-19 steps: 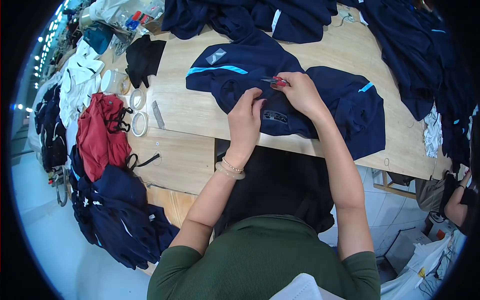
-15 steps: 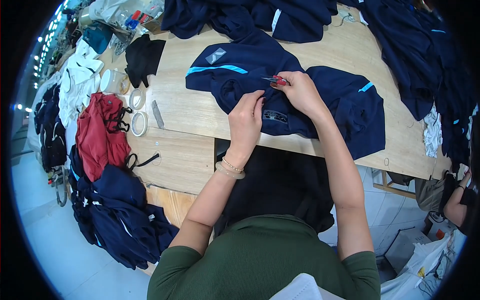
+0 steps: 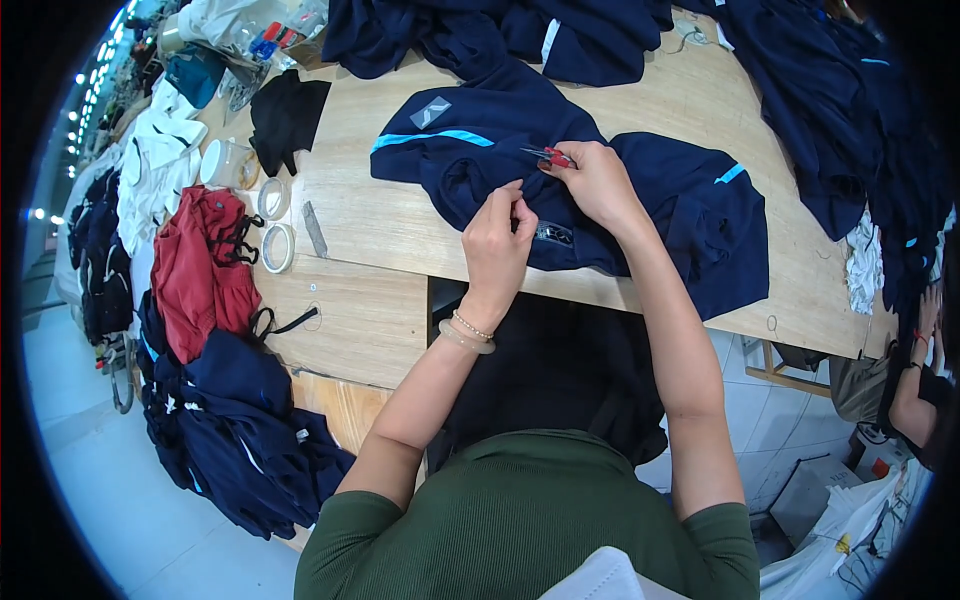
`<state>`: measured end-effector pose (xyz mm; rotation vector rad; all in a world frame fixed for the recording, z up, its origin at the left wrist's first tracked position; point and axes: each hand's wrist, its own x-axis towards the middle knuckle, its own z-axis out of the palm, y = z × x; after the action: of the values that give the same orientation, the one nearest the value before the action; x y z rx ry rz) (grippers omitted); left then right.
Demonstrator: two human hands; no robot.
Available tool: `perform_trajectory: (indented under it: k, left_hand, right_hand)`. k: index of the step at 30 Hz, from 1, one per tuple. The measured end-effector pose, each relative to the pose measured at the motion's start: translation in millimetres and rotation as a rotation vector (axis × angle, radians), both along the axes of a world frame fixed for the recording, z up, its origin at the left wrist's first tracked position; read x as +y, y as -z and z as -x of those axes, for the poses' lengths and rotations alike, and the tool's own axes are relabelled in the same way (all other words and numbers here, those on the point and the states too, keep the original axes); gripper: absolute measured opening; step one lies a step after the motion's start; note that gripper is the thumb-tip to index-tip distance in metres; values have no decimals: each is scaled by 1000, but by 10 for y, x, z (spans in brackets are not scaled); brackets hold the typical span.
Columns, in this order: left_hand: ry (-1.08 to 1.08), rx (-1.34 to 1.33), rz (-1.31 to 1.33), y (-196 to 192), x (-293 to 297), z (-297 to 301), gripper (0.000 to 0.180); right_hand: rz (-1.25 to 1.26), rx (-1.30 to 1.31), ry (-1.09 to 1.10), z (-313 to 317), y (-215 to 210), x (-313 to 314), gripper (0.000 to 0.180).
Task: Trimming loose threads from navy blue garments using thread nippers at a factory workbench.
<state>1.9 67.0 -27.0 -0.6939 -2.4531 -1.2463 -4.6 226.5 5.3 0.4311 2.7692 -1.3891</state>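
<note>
A navy garment (image 3: 540,105) with a light blue stripe lies bunched on the wooden table before me. My left hand (image 3: 497,242) is closed in a pinch on its cloth near the front edge, beside a grey patch (image 3: 553,235). The exact spot under those fingertips is hidden. Red-handled thread snips (image 3: 560,158) are gripped in my right hand (image 3: 603,187), just above the middle of the garment. Their blades point left, a little beyond my left fingertips.
More navy garments (image 3: 590,45) are heaped at the far edge and down the right side (image 3: 810,110). Tape rolls (image 3: 278,248), a metal strip (image 3: 315,230), black cloth (image 3: 290,115) and a red garment (image 3: 205,275) lie to the left. Another person's arm (image 3: 912,385) shows far right.
My left hand has rolled slightly and shifted a little right, drawing its fingers in beside the grey patch. The snips have moved slightly left. At far right, the other person's arm has risen.
</note>
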Motion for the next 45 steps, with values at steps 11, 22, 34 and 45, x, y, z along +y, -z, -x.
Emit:
perform_trajectory:
  k: [11, 22, 34, 45]
  left_hand:
    - [76, -103, -147, -109, -16, -59, 16]
    - [-54, -104, -50, -162, 131, -30, 11]
    - [44, -156, -140, -137, -6, 8, 7]
    - [96, -105, -151, -82, -109, -36, 6]
  right_hand:
    - [21, 21, 14, -6, 42, -3, 19]
    - [-12, 35, 10, -7, 85, 3, 16]
    - [3, 70, 38, -131, -76, -39, 21]
    - [770, -101, 222, -847, -314, -93, 22]
